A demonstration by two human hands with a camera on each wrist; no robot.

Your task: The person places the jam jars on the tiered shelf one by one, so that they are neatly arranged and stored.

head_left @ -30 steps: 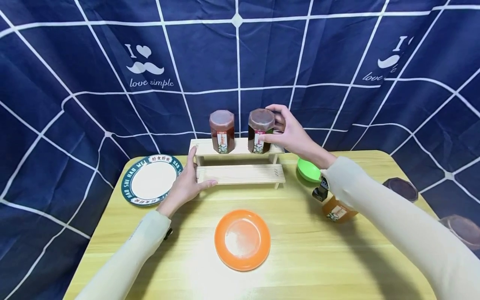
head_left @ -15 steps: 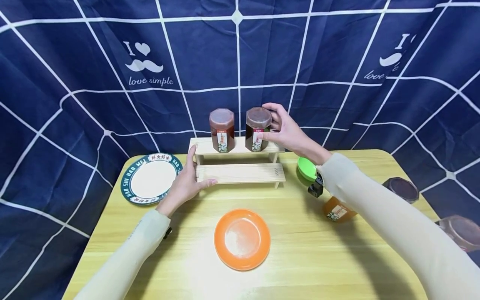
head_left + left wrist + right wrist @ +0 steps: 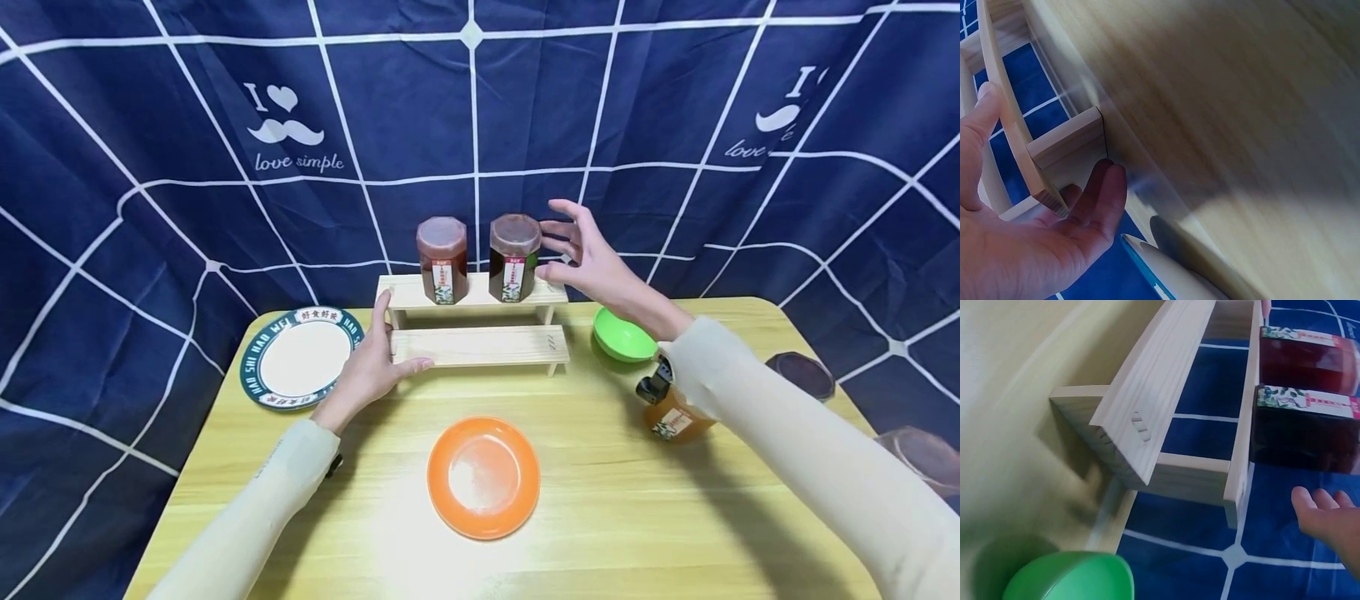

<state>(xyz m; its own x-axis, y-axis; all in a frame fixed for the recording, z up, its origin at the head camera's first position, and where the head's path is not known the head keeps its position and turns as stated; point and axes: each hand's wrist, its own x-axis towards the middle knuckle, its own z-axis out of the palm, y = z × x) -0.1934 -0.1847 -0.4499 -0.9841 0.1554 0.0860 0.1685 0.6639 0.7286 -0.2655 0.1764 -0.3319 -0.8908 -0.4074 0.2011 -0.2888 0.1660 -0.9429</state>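
Observation:
A two-tier wooden shelf rack [image 3: 480, 347] stands at the back of the table. My left hand [image 3: 369, 360] holds its left end; in the left wrist view the thumb lies on the lower board [image 3: 1013, 119] and the fingers reach around its end. On the upper board a red jam jar [image 3: 443, 265] and a dark jam jar [image 3: 513, 260] stand upright, side by side with a small gap, labels to the front. My right hand [image 3: 592, 260] is just right of the dark jar, fingers parted and holding nothing; the right wrist view shows a gap between them.
An orange plate [image 3: 483, 479] lies in front of the rack, and a white plate with a green rim [image 3: 303, 358] to its left. At the right are a green bowl [image 3: 625, 336], an orange jar [image 3: 675, 421] partly under my forearm, and more lidded jars [image 3: 801, 375].
The dark jar has shifted slightly left along the upper board. My right hand has let go of it and drawn back to the right. The left hand has stayed put.

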